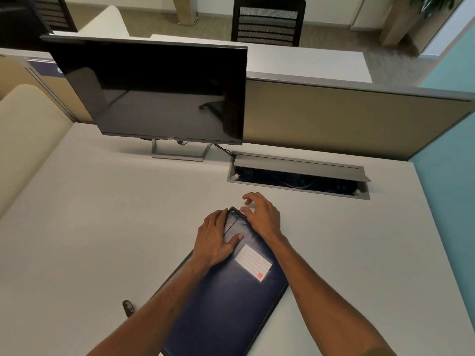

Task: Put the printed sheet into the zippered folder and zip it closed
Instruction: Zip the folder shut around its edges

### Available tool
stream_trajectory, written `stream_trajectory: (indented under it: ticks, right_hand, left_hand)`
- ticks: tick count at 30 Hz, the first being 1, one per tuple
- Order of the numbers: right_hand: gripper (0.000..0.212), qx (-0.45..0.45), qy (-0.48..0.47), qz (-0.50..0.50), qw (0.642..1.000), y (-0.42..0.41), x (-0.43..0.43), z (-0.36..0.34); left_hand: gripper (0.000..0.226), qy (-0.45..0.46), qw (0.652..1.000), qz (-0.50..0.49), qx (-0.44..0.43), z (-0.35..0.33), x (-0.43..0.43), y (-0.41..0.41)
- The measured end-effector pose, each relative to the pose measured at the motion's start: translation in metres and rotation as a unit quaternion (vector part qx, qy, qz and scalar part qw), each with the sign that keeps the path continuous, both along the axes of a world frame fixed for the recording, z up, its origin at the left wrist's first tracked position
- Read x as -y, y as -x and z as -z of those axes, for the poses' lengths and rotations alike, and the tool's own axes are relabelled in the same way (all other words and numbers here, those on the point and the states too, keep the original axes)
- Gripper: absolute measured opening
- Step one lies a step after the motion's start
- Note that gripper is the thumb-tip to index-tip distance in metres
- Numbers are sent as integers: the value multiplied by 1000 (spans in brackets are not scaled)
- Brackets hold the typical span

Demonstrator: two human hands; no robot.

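While the dark blue folder point(226, 299) lies flat and slantwise on the counter point(102, 227), its far end points toward the monitor point(154, 91) and its near end runs off the bottom edge of the view. A white lined label point(253, 262) with a small red mark sits on its cover. At the far corner the edge is lifted a little, showing a dark grey lining. No printed sheet shows apart from a sliver of white at that corner, and I cannot tell what it is.

The left hand point(214, 240) presses flat on the folder's far part, fingers spread, thumb lying across the cover; its grip is wide and holds nothing. The right hand point(262, 214) sits at the far corner with fingers curled, thumb and forefinger pinched close at the edge; whether they hold a zip pull I cannot tell.

A small dark object point(127, 307) lies on the counter left of the left forearm. Beyond the hands an open cable tray point(298, 176) is set into the counter, and a tan partition point(347, 119) rises behind it.
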State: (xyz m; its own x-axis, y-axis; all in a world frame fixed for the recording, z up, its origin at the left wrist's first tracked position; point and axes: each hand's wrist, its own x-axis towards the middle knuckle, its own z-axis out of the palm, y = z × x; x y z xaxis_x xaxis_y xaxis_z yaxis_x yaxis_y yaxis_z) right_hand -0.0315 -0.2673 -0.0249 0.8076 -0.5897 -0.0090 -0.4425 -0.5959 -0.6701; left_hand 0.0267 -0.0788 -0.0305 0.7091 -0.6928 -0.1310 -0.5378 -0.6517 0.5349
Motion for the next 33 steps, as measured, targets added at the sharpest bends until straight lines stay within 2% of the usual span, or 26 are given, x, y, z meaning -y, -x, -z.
stream_trajectory:
  ticks: [2,4,6,8,10,12,15,17,21,26,33]
  right_hand:
    - [17,16,7,89,996,25,-13,-10]
    - [20,2,56,174,983,58,-27,-21]
    - [36,-68,89,230,967,95,-35,-32]
    - [51,-205,79,223,950,127,-33,-37]
    - [68,-328,13,181,927,152,-34,-44]
    - [76,-376,-106,128,912,169,-46,-59]
    - [81,-434,-279,61,854,185,-70,-70]
    - [76,-438,-328,37,837,192,-84,-65]
    - [58,-366,-290,59,882,202,-106,-55]
    - [42,-301,-248,121,913,205,-117,-55]
    - [48,-265,-164,225,923,200,-110,-29]
  left_hand:
    - [86,-17,1000,-8,-3,-2,-7,1]
    - [77,-31,999,-23,3,-6,-18,2]
    - [65,-41,998,-41,20,-9,-31,3]
    - [57,-47,996,-67,26,-11,-45,8]
    - [54,-42,994,-99,19,-11,-60,14]
    - [54,-40,992,-118,11,-10,-72,22]
    - [54,-58,990,-127,10,-10,-89,32]
    - [55,-67,989,-129,12,-11,-98,38]
    - [54,-71,991,-113,-1,-14,-109,45]
    - [59,-85,993,-82,-15,-18,-112,50]
    - [56,-88,993,-73,-30,-24,-115,60]
